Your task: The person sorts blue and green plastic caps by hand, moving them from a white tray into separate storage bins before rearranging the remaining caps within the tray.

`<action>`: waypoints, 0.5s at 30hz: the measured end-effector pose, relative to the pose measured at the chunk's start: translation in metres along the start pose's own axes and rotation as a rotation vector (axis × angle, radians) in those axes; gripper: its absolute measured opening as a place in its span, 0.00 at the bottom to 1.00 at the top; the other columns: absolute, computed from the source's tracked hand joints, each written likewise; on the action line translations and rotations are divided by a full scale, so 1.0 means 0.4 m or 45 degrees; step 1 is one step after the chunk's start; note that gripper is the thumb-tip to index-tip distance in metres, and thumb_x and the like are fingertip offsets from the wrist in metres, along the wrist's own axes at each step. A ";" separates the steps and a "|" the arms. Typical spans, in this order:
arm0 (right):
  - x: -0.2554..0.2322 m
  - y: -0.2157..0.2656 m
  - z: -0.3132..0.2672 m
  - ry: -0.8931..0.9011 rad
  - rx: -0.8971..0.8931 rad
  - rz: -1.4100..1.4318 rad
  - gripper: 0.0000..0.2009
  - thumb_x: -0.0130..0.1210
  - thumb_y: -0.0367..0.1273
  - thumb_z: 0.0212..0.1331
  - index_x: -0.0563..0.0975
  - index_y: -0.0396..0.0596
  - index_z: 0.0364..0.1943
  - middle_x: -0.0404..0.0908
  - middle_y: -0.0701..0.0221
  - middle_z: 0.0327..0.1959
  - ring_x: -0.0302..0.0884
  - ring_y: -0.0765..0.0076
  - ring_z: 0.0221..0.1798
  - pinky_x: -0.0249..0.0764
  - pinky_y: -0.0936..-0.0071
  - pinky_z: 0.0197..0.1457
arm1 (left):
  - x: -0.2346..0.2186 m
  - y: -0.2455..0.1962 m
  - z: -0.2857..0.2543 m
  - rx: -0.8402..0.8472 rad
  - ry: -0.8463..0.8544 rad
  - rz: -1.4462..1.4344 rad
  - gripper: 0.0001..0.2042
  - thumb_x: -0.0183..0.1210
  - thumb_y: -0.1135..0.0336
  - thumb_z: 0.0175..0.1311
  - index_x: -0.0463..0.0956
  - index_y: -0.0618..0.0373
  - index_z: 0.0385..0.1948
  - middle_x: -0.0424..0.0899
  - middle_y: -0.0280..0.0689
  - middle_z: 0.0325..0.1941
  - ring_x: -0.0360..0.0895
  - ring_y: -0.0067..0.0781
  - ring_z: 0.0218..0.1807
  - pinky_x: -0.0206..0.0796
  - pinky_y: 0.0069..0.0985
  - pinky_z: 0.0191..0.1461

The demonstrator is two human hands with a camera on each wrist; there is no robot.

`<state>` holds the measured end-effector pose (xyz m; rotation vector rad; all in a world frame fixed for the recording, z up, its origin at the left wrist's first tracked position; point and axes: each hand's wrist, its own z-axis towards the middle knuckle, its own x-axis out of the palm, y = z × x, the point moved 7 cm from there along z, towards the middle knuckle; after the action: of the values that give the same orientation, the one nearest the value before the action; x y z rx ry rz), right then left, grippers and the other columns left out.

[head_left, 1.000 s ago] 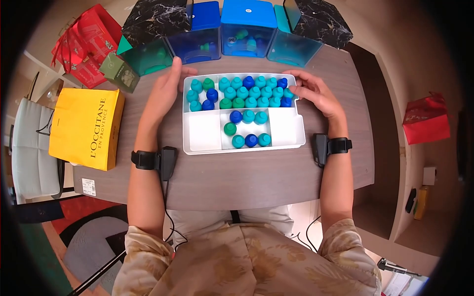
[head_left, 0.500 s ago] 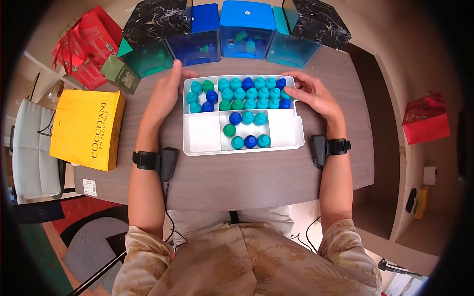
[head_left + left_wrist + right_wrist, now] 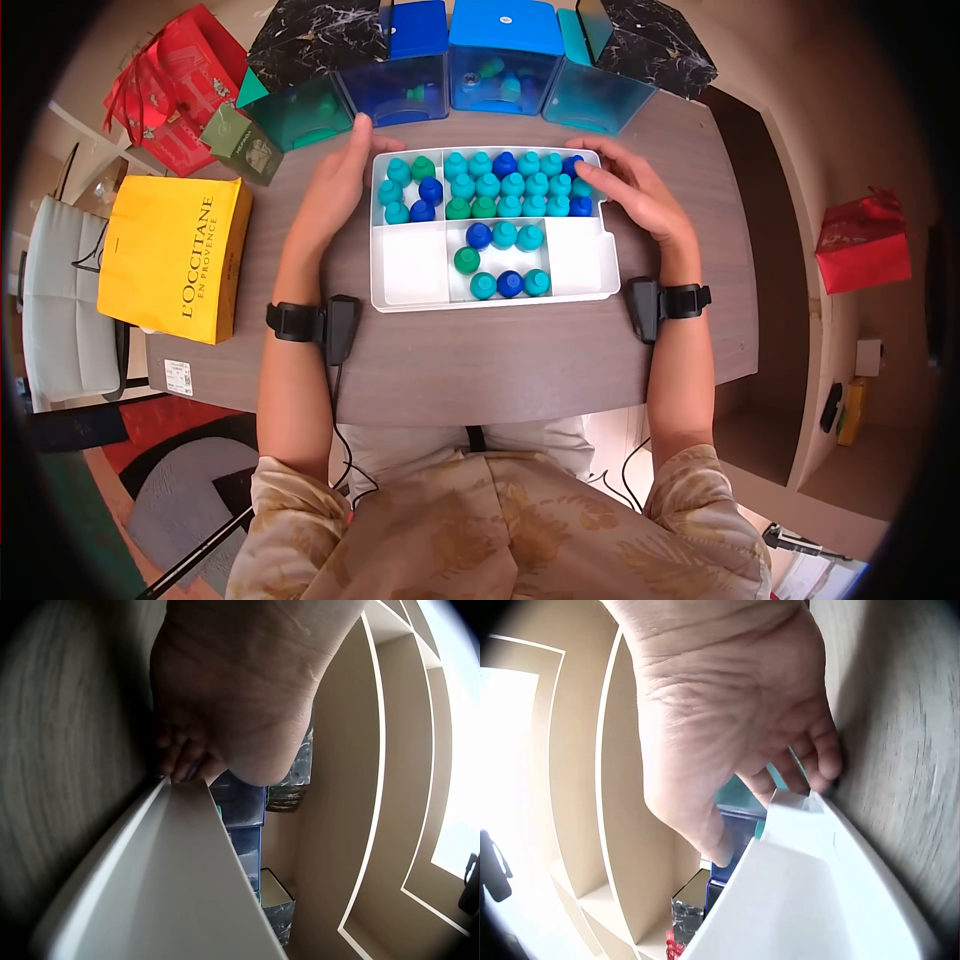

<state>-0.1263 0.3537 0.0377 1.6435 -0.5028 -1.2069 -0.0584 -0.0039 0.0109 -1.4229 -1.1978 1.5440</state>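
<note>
Shifted slightly farther back, the relaxed right hand's [image 3: 642,196] thumb overhangs the white rectangular plastic tray [image 3: 412,268], centred toward the brown wooden table's [image 3: 500,365] far edge. Thirty-one teal, blue and green bottle-shaped pieces [image 3: 512,184] fill three compartments; the left hand [image 3: 335,185], uncurled, flanks its left edge.

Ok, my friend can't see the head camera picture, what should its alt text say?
A person's left hand and right hand are at either side of a white divided tray of blue, teal and green bottle-shaped pieces on a table. Coloured see-through bins stand behind it.
</note>
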 end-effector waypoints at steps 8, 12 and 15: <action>0.019 0.005 0.000 -0.048 -0.077 0.007 0.26 0.69 0.43 0.61 0.82 0.46 0.61 0.86 0.67 0.44 0.79 0.73 0.42 0.76 0.73 0.47 | 0.002 -0.005 -0.003 0.012 0.000 0.002 0.43 0.36 0.29 0.80 0.87 0.64 0.49 0.89 0.38 0.41 0.76 0.28 0.42 0.68 0.25 0.52; 0.016 0.010 -0.004 0.023 0.002 -0.045 0.25 0.67 0.41 0.64 0.81 0.45 0.63 0.85 0.67 0.50 0.80 0.73 0.47 0.76 0.74 0.53 | 0.005 -0.016 -0.011 -0.023 0.020 -0.026 0.43 0.36 0.29 0.80 0.87 0.65 0.49 0.89 0.39 0.42 0.77 0.28 0.44 0.68 0.25 0.53; 0.020 0.030 -0.009 0.046 0.041 -0.062 0.25 0.67 0.42 0.67 0.80 0.45 0.64 0.85 0.68 0.51 0.80 0.74 0.49 0.76 0.75 0.55 | 0.002 -0.015 -0.008 0.017 0.002 -0.003 0.43 0.36 0.28 0.80 0.87 0.65 0.49 0.89 0.39 0.43 0.78 0.28 0.44 0.68 0.25 0.53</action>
<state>-0.1171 0.3441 0.0446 1.7105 -0.4642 -1.2077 -0.0559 -0.0006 0.0165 -1.4136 -1.1861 1.5456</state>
